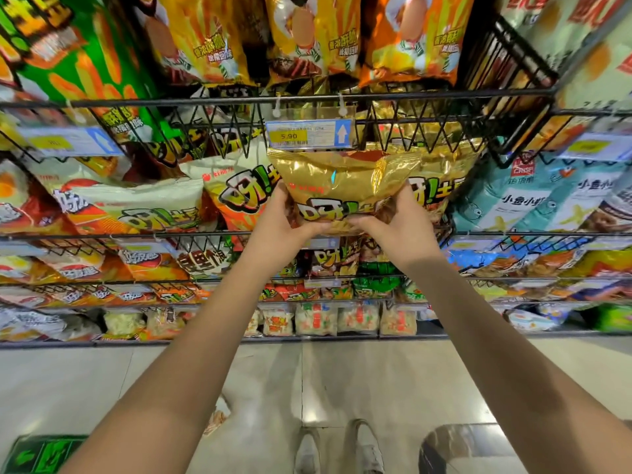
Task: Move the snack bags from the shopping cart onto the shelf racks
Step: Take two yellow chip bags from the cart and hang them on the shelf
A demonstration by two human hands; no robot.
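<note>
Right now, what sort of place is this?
Most likely a supermarket snack aisle: black wire shelf racks full of snack bags, a 5.90 price tag on the rail, and left hand and right hand gripping a gold snack bag.

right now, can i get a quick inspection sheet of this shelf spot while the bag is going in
surface: wire rack, its rows packed with snack bags
job's things: gold bag held up at the rack, just under the price tag
clutter: blurred object low on the floor, cannot tell what
grips: left hand and right hand both grip the gold bag's lower edge
cables: nothing seen
surroundings: pale floor, shoes, green sticker
</note>
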